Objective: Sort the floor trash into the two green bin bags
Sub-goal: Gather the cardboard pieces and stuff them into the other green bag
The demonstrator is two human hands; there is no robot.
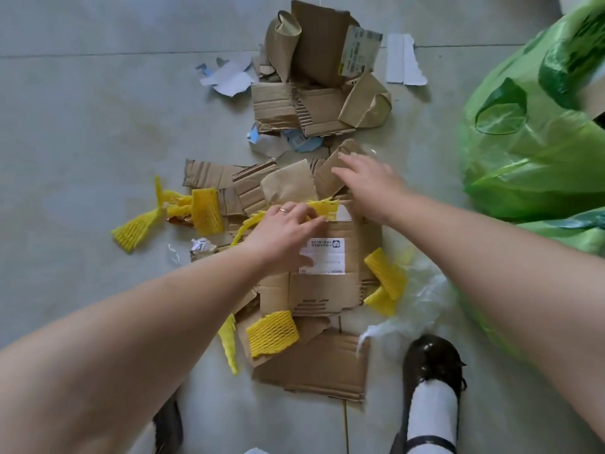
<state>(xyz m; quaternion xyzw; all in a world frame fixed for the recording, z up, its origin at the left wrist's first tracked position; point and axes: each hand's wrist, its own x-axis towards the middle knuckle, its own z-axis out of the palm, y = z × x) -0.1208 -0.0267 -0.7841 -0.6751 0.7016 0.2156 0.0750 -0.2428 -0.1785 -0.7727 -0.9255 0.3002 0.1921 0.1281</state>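
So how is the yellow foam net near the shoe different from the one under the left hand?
The foam net near the shoe lies flat and whole on the cardboard, its tube shape intact and nothing touching it. The net at the left hand is stretched and ragged, held under the fingers. Both are yellow mesh foam lying on cardboard.

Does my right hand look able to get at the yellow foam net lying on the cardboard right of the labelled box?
Probably yes. The yellow foam net lies uncovered on top, just below your open right hand, which holds nothing, with only flat brown cardboard between them.
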